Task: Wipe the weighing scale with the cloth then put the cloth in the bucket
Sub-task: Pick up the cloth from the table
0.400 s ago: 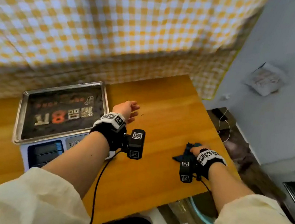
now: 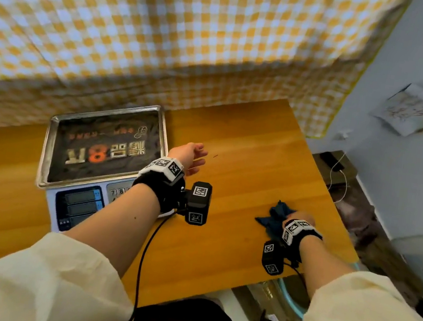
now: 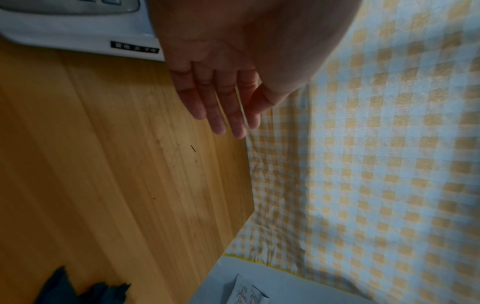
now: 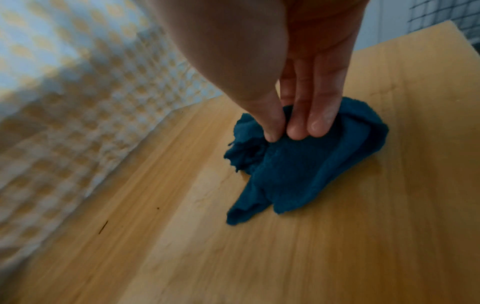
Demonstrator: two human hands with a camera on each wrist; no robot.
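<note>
A weighing scale [image 2: 103,150] with a steel pan and dark printed mat sits at the table's left; its white base [image 3: 78,30] shows in the left wrist view. My left hand [image 2: 191,157] hovers just right of the scale, fingers [image 3: 221,115] straight, holding nothing. A crumpled dark blue cloth [image 4: 298,162] lies on the wooden table [image 2: 247,151] near its right front edge. My right hand [image 4: 293,131] pinches the top of the cloth [image 2: 276,215] between thumb and fingertips. A pale blue bucket rim [image 2: 291,299] shows below the table's front right corner.
A yellow-and-white checked sheet [image 2: 168,32] hangs behind the table. A paper packet [image 2: 407,111] lies on the grey surface at right. Cables [image 2: 338,175] trail on the floor past the table's right edge.
The right hand has settled onto the cloth and closed its fingertips on it. The left hand has stayed beside the scale.
</note>
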